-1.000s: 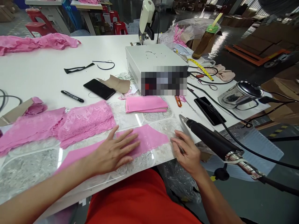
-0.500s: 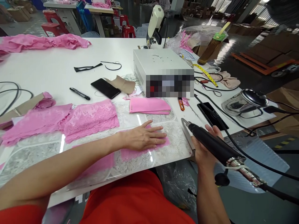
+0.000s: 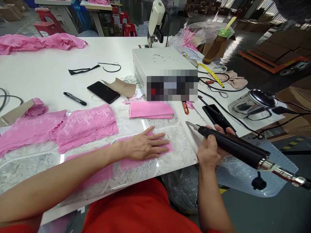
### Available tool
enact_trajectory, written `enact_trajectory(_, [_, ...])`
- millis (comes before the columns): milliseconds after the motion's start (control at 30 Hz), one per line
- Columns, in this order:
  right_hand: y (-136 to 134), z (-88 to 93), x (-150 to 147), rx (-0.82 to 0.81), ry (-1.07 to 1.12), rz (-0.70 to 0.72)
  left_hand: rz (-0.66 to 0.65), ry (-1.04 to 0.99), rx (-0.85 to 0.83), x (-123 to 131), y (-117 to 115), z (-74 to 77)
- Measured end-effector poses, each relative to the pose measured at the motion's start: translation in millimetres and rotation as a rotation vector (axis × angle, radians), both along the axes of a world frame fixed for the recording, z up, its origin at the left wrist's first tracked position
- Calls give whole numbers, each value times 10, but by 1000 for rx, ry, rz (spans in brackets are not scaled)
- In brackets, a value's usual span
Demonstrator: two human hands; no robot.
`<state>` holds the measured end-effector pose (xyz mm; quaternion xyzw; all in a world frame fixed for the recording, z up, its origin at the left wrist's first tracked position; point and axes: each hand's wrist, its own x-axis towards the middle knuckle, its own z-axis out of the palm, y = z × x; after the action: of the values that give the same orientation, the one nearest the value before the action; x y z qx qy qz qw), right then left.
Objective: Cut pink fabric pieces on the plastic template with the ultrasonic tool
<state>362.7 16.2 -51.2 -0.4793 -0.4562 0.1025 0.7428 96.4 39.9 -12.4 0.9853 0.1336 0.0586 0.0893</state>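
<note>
My left hand [image 3: 145, 144] lies flat with its fingers spread on a pink fabric piece [image 3: 126, 163], pressing it against the clear-covered, stone-patterned mat [image 3: 181, 142]. My right hand [image 3: 210, 151] is wrapped round the black handle of a corded ultrasonic cutter [image 3: 230, 145]. The cutter's narrow metal tip points left, over the mat's right edge. Under my left forearm lies another pink piece [image 3: 103, 176], partly hidden. Beyond my left hand sits a folded pink stack [image 3: 151, 110]. Pink lace fabric [image 3: 88, 127] lies to the left.
A grey metal box [image 3: 165, 60] stands behind the mat. Around it are a phone [image 3: 103, 92], a marker [image 3: 74, 98], an orange-handled knife [image 3: 185, 107] and a second phone [image 3: 217, 118]. A lidded glass mug [image 3: 252, 103] and black cables [image 3: 233, 118] occupy the right.
My right hand has turned the cutter flatter and its thumb now lies over the handle. My left hand stays flat on the pink fabric. The whole view has shifted slightly.
</note>
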Motion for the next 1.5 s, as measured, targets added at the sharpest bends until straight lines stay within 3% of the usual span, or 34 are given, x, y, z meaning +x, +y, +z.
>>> enact_trajectory(133, [24,215,10,71,64,-84,-11,2,18,3,0,3])
enact_trajectory(300, [-280,537,-85,25,47,105,-21,-35,42,12,-4,9])
enact_trajectory(433, [-451,659,-241,-4,77,234,-19,-47,25,18,-3,15])
enact_trajectory(633, [-445,635,-307,0,111,307,-29,-39,8,18,1,26])
enact_trajectory(1167, [-437,639,-304,-11,93,294,-20,-17,-38,32,2,24])
enact_trajectory(1500, [-437,647,-311,1,136,299,-43,-55,48,24,-4,15])
